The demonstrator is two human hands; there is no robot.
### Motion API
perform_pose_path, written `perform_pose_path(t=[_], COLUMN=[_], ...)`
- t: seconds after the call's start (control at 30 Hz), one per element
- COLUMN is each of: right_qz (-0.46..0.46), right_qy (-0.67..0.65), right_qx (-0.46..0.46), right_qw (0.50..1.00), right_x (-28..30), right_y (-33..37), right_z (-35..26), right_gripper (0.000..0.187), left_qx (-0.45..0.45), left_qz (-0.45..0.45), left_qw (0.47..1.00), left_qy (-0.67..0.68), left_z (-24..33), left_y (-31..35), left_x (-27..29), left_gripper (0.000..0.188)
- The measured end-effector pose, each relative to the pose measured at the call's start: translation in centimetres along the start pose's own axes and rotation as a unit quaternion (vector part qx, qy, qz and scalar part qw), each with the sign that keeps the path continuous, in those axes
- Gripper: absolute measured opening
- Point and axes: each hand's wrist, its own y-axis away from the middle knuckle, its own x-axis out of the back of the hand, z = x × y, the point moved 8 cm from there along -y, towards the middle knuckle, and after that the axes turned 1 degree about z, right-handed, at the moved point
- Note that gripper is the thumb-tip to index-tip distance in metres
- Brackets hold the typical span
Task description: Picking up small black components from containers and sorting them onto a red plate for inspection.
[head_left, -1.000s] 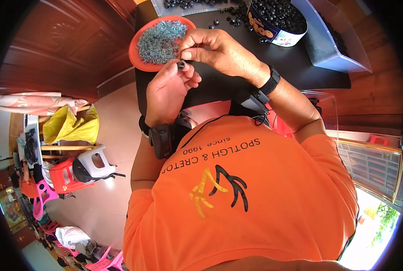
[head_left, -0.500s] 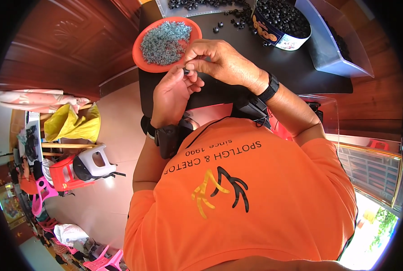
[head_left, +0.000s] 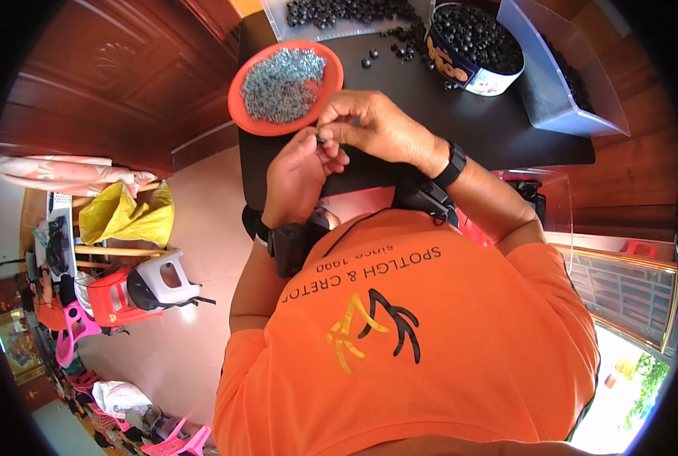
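My left hand point(head_left: 299, 173) is closed, its thumb and fingertips pinching a small black plastic part point(head_left: 320, 140). From the right, my right hand point(head_left: 378, 128) meets it with thumb and forefinger pressed together at the same part. Anything else between those fingertips is too small to make out. Just beyond my hands, an orange bowl point(head_left: 241, 115) holds a heap of small silvery metal pieces point(head_left: 282, 85). Farther right, a round tin point(head_left: 492, 83) is filled with black parts point(head_left: 475, 42) that look like the one I hold.
A black tabletop point(head_left: 460, 121) lies under everything. Loose black parts point(head_left: 369, 59) are scattered beside the tin. A translucent tray point(head_left: 281, 27) at the far edge and a translucent bin point(head_left: 555, 114) at right hold more. To the left stands a grey-and-red chair point(head_left: 150, 285).
The whole view has shifted slightly, so the bowl and my hands appear lower. Both hands stay together at the small black part, with little change in the fingers.
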Motion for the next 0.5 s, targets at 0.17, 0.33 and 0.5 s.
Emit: perform_pose_path(t=[0.17, 0.33, 0.5], right_qz=[-0.036, 0.005, -0.094], right_qy=[-0.073, 0.114, 0.028], right_qx=[-0.047, 0.088, 0.288], right_qw=[0.996, 0.99, 0.953], right_x=[-0.3, 2.2, 3.9], right_y=[0.3, -1.1, -1.6], right_z=[1.1, -3.0, -16.6], right_gripper=[0.01, 0.011, 0.014], left_qx=[0.017, 0.002, -0.021], left_qz=[-0.021, -0.055, -0.099], left_qw=[0.999, 0.998, 0.991], left_qy=[0.022, 0.043, 0.084], left_z=[-0.9, -0.4, -0.3], left_y=[0.0, -0.4, -0.2], left_x=[0.3, -0.4, 0.9], left_gripper=[0.022, 0.021, 0.023])
